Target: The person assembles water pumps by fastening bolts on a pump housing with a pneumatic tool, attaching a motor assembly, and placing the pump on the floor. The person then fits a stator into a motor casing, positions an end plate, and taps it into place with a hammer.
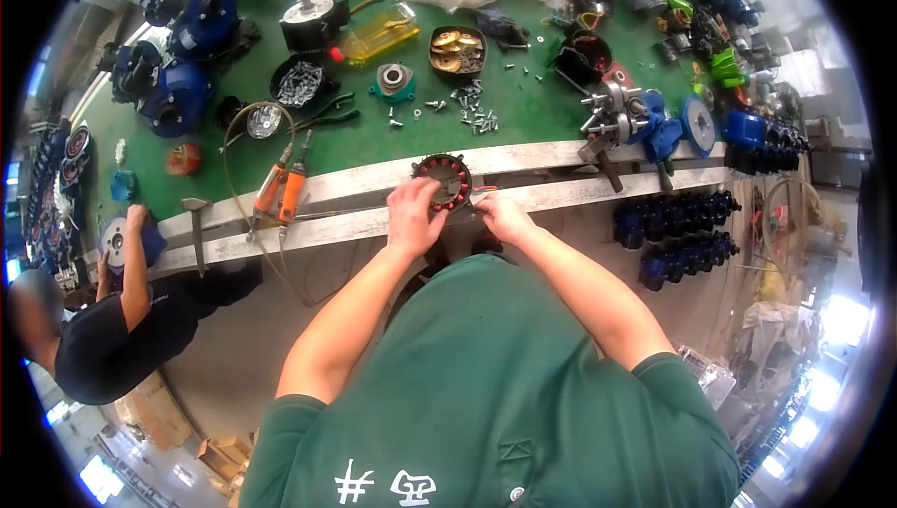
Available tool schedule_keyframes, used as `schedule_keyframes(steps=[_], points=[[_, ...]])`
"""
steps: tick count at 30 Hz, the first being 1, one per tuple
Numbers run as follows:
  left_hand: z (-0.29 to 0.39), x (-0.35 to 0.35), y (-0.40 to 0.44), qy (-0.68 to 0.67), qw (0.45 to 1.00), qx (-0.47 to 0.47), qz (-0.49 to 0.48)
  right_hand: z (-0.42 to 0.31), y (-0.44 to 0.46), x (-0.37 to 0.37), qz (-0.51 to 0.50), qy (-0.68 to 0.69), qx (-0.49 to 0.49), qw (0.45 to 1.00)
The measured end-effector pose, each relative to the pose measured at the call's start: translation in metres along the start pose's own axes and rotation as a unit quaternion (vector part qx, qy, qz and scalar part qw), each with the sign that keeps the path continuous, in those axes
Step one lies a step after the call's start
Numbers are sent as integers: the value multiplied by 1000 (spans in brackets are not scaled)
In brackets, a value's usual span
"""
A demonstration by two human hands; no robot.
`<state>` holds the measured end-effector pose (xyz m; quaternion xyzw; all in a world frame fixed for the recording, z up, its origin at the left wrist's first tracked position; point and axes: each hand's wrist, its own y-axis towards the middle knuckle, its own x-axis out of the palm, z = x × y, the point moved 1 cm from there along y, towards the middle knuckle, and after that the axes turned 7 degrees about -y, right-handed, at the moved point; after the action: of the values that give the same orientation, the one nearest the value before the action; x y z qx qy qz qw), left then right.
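Note:
A round motor stator (462,169) with a black rim and dark red coils stands at the bench's front edge, in front of my body. My left hand (411,214) grips its left side, the fingers reaching over the rim into the ring. To the right of it, my right hand (507,219) is closed in a pinch by the stator's thin coloured lead wires (486,189). The fingertips partly hide what it pinches. Both hands are close together, just over the pale front rail.
On the green bench (374,143) lie orange power screwdrivers (292,192), a hammer (195,218), pliers (332,114), loose screws (481,120) and a teal motor part (393,83). Blue housings (179,97) stand left. Another person (121,321) works at the far left.

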<state>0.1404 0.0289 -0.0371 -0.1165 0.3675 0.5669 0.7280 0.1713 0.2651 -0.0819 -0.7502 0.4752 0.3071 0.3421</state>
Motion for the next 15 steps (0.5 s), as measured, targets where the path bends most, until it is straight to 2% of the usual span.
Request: schedule_keyframes(steps=[2, 3, 4, 6, 7, 10, 15], points=[[-4, -3, -3, 3, 992, -82, 93, 5, -1, 4, 4, -9, -19, 1000], [-14, 1, -8, 42, 985, -136, 95, 6, -1, 4, 4, -6, -22, 1000], [-30, 9, -13, -47, 968, -239, 55, 7, -1, 4, 4, -3, -26, 1000], [-61, 28, -24, -219, 875, -430, -28, 7, -1, 3, 6, -4, -28, 1000], [-65, 32, -27, -269, 862, -428, -27, 6, -2, 3, 8, -7, -26, 1000], [-56, 20, -28, -206, 901, -376, -56, 4, -1, 2, 3, -14, -23, 1000], [-45, 11, -26, -161, 914, -370, -40, 0, -5, 4, 29, -12, -37, 999]])
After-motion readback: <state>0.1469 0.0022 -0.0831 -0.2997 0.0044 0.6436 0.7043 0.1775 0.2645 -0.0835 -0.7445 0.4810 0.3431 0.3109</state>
